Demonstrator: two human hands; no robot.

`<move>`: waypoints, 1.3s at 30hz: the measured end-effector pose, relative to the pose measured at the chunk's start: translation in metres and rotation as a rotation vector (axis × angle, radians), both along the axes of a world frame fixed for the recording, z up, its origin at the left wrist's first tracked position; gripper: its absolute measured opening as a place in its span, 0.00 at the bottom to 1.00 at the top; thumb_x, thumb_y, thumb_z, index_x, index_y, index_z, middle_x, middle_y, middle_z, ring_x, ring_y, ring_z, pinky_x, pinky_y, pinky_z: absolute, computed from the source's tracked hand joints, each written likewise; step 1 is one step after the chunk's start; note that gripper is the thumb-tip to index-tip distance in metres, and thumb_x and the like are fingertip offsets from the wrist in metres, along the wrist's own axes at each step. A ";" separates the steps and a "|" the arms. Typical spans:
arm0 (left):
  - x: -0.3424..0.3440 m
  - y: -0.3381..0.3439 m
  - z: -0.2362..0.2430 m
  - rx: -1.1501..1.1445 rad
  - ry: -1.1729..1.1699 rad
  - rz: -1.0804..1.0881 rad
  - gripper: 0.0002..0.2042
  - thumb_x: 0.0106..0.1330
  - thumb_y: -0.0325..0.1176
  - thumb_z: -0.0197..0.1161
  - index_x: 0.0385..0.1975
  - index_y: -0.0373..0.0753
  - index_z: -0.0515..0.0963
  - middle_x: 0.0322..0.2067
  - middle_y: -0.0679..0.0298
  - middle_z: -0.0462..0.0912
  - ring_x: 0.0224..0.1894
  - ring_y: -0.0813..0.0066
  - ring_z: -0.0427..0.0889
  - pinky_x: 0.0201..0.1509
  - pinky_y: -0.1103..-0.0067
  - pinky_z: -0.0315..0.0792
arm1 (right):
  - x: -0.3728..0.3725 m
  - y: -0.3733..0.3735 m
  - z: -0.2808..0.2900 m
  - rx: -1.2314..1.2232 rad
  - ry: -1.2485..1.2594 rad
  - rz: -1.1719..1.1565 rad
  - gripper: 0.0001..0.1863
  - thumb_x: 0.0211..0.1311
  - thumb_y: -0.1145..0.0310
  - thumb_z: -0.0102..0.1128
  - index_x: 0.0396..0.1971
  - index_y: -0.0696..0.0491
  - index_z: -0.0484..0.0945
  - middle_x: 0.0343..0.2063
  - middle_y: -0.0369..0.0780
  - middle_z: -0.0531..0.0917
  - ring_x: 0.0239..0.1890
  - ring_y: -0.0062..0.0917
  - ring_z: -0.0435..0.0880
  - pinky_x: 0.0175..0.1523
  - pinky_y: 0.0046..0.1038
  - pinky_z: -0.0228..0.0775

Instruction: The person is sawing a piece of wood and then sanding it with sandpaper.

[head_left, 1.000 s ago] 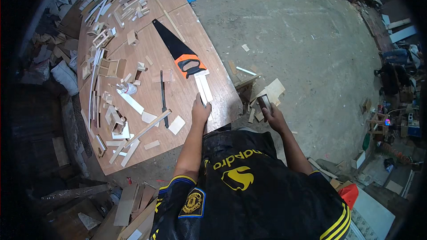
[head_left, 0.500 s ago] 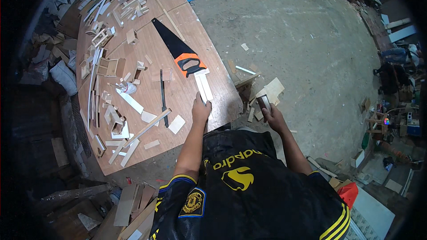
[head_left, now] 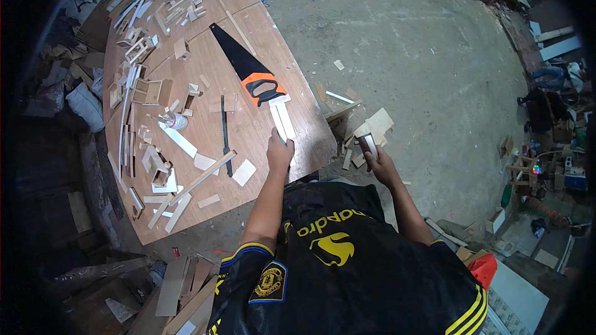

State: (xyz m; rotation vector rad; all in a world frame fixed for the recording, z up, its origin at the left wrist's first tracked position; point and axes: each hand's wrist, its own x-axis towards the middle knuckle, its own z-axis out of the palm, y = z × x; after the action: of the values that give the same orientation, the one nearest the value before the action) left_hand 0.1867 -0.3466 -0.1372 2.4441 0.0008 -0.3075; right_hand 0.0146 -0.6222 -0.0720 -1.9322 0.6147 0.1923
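Observation:
My left hand (head_left: pixel 280 151) is closed round the near end of a white wooden strip (head_left: pixel 282 119), which lies over the table's right part and has a lengthwise line along it. Just past the strip's far end rests a handsaw (head_left: pixel 246 62) with a black blade and an orange and black handle. Out over the floor, beyond the table's right edge, my right hand (head_left: pixel 383 167) grips a small dark block (head_left: pixel 367 144) with a pale, shiny face. Its exact kind cannot be made out. The block and the strip are well apart.
The wooden table (head_left: pixel 214 77) carries a narrow dark saw-like blade (head_left: pixel 225 130), a long wood strip (head_left: pixel 202 178), a white bottle (head_left: pixel 179 122) and several small wooden frames. Plywood offcuts (head_left: pixel 375 125) lie on the floor beside its corner. At far right a person (head_left: pixel 546 108) is partly visible.
The view has shifted very slightly. Both hands keep their holds, and the strip and saw stay where they were on the table.

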 end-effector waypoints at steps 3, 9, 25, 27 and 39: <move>-0.001 0.002 -0.001 -0.026 0.014 0.022 0.31 0.57 0.37 0.60 0.61 0.38 0.61 0.44 0.40 0.76 0.47 0.41 0.77 0.51 0.58 0.72 | 0.000 0.002 0.005 0.021 0.000 0.012 0.19 0.69 0.57 0.52 0.46 0.58 0.71 0.24 0.42 0.81 0.24 0.26 0.81 0.32 0.30 0.70; -0.001 -0.001 0.001 0.015 0.000 -0.005 0.31 0.58 0.37 0.59 0.62 0.35 0.59 0.44 0.41 0.76 0.45 0.42 0.78 0.50 0.58 0.73 | -0.001 0.001 0.009 -0.021 0.009 0.018 0.18 0.69 0.56 0.52 0.46 0.57 0.71 0.24 0.42 0.80 0.25 0.26 0.81 0.33 0.30 0.71; -0.051 0.092 0.005 -0.608 0.097 0.379 0.09 0.62 0.26 0.59 0.40 0.30 0.73 0.26 0.72 0.68 0.28 0.84 0.67 0.33 0.81 0.70 | 0.022 0.039 0.005 -0.021 -0.027 0.114 0.23 0.69 0.54 0.52 0.50 0.60 0.70 0.27 0.46 0.82 0.26 0.29 0.82 0.33 0.33 0.71; -0.060 0.117 0.017 -0.766 0.256 0.446 0.11 0.65 0.24 0.56 0.46 0.32 0.70 0.28 0.67 0.73 0.29 0.81 0.74 0.33 0.82 0.76 | 0.038 0.056 -0.002 0.018 0.023 0.156 0.27 0.68 0.53 0.53 0.53 0.62 0.69 0.28 0.49 0.82 0.27 0.32 0.84 0.34 0.34 0.72; -0.101 0.219 0.084 -0.783 0.214 0.512 0.14 0.65 0.26 0.58 0.49 0.36 0.68 0.35 0.62 0.80 0.27 0.79 0.80 0.26 0.82 0.77 | 0.145 0.193 -0.040 -0.446 0.067 0.730 0.21 0.66 0.50 0.50 0.48 0.52 0.69 0.34 0.52 0.83 0.39 0.49 0.82 0.44 0.49 0.72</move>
State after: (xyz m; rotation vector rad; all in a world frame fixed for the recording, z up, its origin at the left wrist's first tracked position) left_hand 0.0856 -0.1274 -0.0527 1.5569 0.4958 -0.2676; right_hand 0.1600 -0.4289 -0.1124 -2.5278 -0.0480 0.6198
